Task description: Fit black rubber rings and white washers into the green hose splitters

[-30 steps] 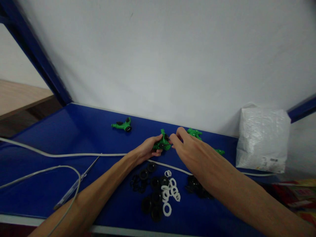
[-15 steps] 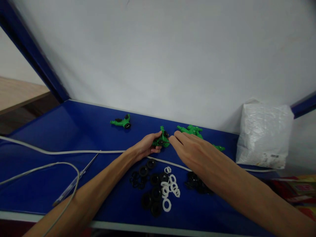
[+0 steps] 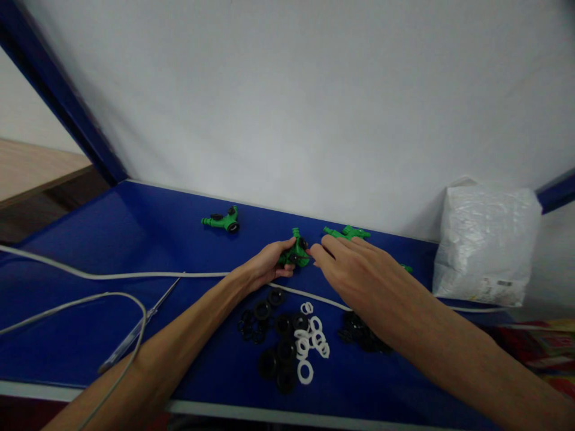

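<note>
My left hand (image 3: 272, 260) is closed round a green Y-shaped hose connector (image 3: 297, 254) with black valve levers, holding it just above the blue table. Facing it from the right, my right hand (image 3: 344, 260) has its fingers pinched together on what looks like a small screwdriver (image 3: 305, 257). Its thin dark shaft points at the connector, and the handle is hidden in the fingers. Below the hands lie several white rings (image 3: 305, 372) and several black threaded collars (image 3: 286, 350). Small black rings (image 3: 252, 328) sit to their left, and small black parts (image 3: 359, 332) lie under my right forearm.
Another green connector (image 3: 223, 221) lies at the back left, and more green connectors (image 3: 354, 232) are behind my right hand. A white cable (image 3: 135, 275) crosses the table. A clear-handled screwdriver (image 3: 130, 341) lies left. A white plastic package (image 3: 487, 245) stands by the wall.
My right hand has shifted slightly at the connector, its fingers turning a little, with the thin shaft still against it. My left hand keeps its hold. The view has tilted slightly.
</note>
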{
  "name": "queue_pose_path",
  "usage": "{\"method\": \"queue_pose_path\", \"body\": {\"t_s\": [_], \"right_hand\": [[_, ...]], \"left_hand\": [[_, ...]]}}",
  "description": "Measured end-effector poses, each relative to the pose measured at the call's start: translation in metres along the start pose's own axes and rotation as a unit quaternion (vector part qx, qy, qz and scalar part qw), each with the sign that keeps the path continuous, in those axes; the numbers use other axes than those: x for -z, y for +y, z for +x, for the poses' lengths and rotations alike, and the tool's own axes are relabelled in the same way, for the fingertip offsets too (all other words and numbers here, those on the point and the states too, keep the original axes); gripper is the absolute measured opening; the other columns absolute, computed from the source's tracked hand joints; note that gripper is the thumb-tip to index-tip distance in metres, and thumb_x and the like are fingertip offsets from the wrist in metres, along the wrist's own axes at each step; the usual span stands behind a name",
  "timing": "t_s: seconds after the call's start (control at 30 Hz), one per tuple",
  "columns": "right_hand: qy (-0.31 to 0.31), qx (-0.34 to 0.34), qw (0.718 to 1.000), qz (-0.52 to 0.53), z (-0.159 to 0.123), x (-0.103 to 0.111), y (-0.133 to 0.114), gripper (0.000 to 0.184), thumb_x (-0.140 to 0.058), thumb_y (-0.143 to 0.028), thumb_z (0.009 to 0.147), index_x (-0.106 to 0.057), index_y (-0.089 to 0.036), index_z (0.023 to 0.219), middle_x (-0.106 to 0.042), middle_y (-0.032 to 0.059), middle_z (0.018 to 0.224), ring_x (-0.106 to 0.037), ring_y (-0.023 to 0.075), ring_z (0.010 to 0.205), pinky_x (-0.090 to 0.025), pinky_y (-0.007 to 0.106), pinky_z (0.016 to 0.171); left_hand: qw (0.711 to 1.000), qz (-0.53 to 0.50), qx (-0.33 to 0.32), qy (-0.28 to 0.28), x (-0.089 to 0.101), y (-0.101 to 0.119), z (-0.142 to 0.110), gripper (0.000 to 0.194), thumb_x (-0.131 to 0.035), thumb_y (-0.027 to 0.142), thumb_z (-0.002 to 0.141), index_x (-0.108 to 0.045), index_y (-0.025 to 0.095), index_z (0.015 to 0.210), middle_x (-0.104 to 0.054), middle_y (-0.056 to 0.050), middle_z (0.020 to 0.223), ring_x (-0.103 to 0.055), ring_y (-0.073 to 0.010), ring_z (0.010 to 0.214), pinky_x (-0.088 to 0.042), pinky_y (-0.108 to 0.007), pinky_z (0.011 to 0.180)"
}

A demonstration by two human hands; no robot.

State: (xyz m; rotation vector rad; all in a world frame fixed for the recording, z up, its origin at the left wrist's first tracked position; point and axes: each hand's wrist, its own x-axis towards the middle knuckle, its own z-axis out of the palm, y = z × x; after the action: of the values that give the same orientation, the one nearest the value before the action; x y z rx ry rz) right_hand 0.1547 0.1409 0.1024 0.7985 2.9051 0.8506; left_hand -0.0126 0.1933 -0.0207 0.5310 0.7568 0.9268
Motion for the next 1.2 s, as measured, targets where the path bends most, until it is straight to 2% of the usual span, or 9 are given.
{"method": "queue_pose_path", "body": {"t_s": [0.13,0.33,0.47,0.6,0.67,0.77,0.93,1.1,1.2], "right_hand": [[-0.009,0.021,1.000,-0.013,-0.002,-0.001,0.002,0.050,-0.064,0.012,0.067,-0.061,-0.009,0.113,-0.072,0.0124,0.103,-0.069,0.0253,0.088,-0.055,0.034,0.074],[-0.017,0.031,0.999,0.007,0.001,0.000,0.004,0.029,-0.052,0.002,0.087,-0.063,-0.008,0.112,-0.074,0.0145,0.102,-0.071,0.0251,0.090,-0.057,0.034,0.073],[-0.017,0.024,0.999,0.018,0.000,-0.001,0.002,0.031,-0.058,0.003,0.083,-0.064,-0.006,0.112,-0.075,0.0140,0.099,-0.073,0.0246,0.085,-0.057,0.035,0.074],[-0.018,0.006,0.999,0.030,0.000,-0.002,0.002,0.042,-0.068,0.011,0.069,-0.064,-0.009,0.106,-0.074,0.0086,0.091,-0.072,0.0227,0.076,-0.054,0.032,0.066],[-0.032,-0.010,0.999,0.042,0.001,-0.002,0.002,0.039,-0.070,0.010,0.069,-0.063,-0.012,0.101,-0.073,0.0060,0.087,-0.071,0.0211,0.070,-0.049,0.030,0.058],[-0.060,-0.058,0.995,0.053,0.003,-0.002,0.001,0.023,-0.069,-0.001,0.080,-0.061,-0.014,0.098,-0.072,0.0058,0.083,-0.069,0.0202,0.061,-0.039,0.030,0.049],[-0.101,-0.126,0.983,0.086,0.006,-0.002,-0.002,0.006,-0.059,-0.011,0.091,-0.060,-0.015,0.097,-0.071,0.0059,0.078,-0.071,0.0238,0.064,-0.029,0.031,0.049],[-0.148,-0.190,0.964,0.116,0.010,0.003,-0.003,0.009,-0.052,-0.017,0.097,-0.061,-0.015,0.096,-0.072,0.0080,0.076,-0.071,0.0243,0.067,-0.025,0.030,0.049],[-0.156,-0.202,0.959,0.122,0.009,0.000,-0.002,0.015,-0.049,-0.020,0.099,-0.062,-0.014,0.096,-0.072,0.0089,0.076,-0.070,0.0238,0.066,-0.026,0.031,0.049]], "left_hand": [[1.000,-0.002,-0.002,-0.004,-0.001,0.000,-0.001,0.032,-0.047,0.028,0.100,-0.053,0.013,0.071,-0.046,0.001,0.060,-0.035,-0.0053,0.042,-0.020,-0.014,0.035],[1.000,-0.002,0.002,0.005,0.000,0.000,0.000,0.032,-0.047,0.027,0.100,-0.055,0.012,0.073,-0.047,0.001,0.060,-0.035,-0.0048,0.041,-0.023,-0.013,0.035],[1.000,-0.004,0.001,0.007,0.001,0.000,0.001,0.031,-0.048,0.028,0.099,-0.057,0.011,0.075,-0.048,0.001,0.061,-0.035,-0.0046,0.041,-0.023,-0.014,0.035],[1.000,-0.003,-0.004,0.009,0.001,-0.001,0.002,0.029,-0.052,0.030,0.097,-0.058,0.011,0.077,-0.049,0.000,0.062,-0.034,-0.0046,0.041,-0.021,-0.014,0.034],[1.000,0.001,-0.006,0.011,0.000,-0.001,0.002,0.029,-0.051,0.030,0.098,-0.058,0.012,0.077,-0.048,0.001,0.060,-0.033,-0.0052,0.041,-0.021,-0.014,0.034],[1.000,0.010,-0.007,0.010,0.000,-0.001,0.002,0.031,-0.045,0.028,0.100,-0.057,0.013,0.077,-0.045,0.002,0.057,-0.034,-0.0064,0.041,-0.021,-0.014,0.034],[1.000,0.020,-0.009,0.008,0.000,-0.001,0.003,0.033,-0.042,0.028,0.102,-0.058,0.013,0.077,-0.048,0.001,0.058,-0.034,-0.0067,0.041,-0.020,-0.014,0.033],[1.000,0.026,-0.010,0.012,0.000,-0.001,0.003,0.033,-0.045,0.031,0.101,-0.060,0.012,0.078,-0.053,-0.002,0.061,-0.034,-0.0069,0.042,-0.021,-0.014,0.033],[0.999,0.030,-0.012,0.015,-0.001,-0.001,0.001,0.034,-0.045,0.031,0.101,-0.060,0.011,0.078,-0.052,-0.002,0.061,-0.034,-0.0068,0.043,-0.021,-0.014,0.033]]}}
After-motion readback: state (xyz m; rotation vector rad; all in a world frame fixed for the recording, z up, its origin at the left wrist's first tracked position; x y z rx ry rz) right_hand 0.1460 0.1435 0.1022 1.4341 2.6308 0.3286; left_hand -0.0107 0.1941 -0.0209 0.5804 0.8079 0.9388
